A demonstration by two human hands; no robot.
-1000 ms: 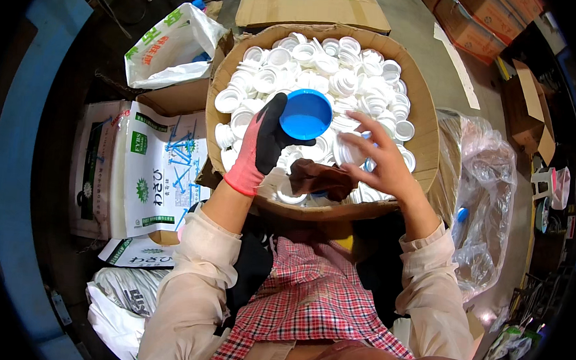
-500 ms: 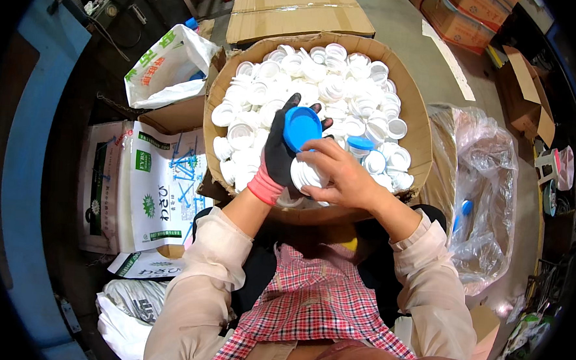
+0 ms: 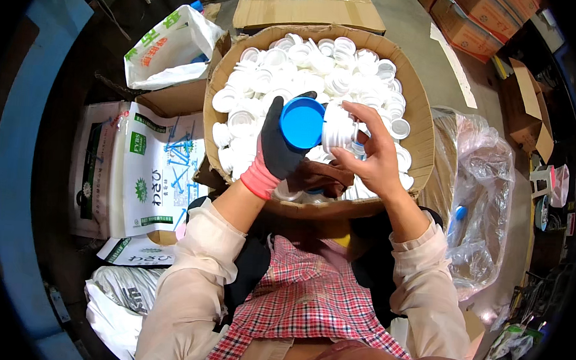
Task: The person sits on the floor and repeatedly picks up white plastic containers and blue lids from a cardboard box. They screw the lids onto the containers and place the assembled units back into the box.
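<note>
My left hand (image 3: 278, 143), in a black-palmed glove with a pink cuff, is closed around a round blue plastic lid (image 3: 301, 123), its hollow side facing up. Right beside it, my bare right hand (image 3: 375, 155) grips a short stack of white plastic lids (image 3: 336, 127) between thumb and fingers, the stack almost touching the blue lid. Both hands are over a cardboard box (image 3: 422, 131) heaped with loose white lids (image 3: 335, 81). Under my hands is a dark brown shape (image 3: 321, 176) that I cannot make out.
Left of the box stand a white plastic bag (image 3: 171, 53) and a printed white carton (image 3: 161, 173). A clear plastic bag (image 3: 486, 197) with something blue inside lies at the right. Behind is a closed cardboard box (image 3: 310, 8); stacked cartons (image 3: 468, 26) are at the far right.
My right hand has moved up and right with the white lids, from below the blue lid to its right side. The stack has turned onto its edge. The left hand still holds the blue lid.
</note>
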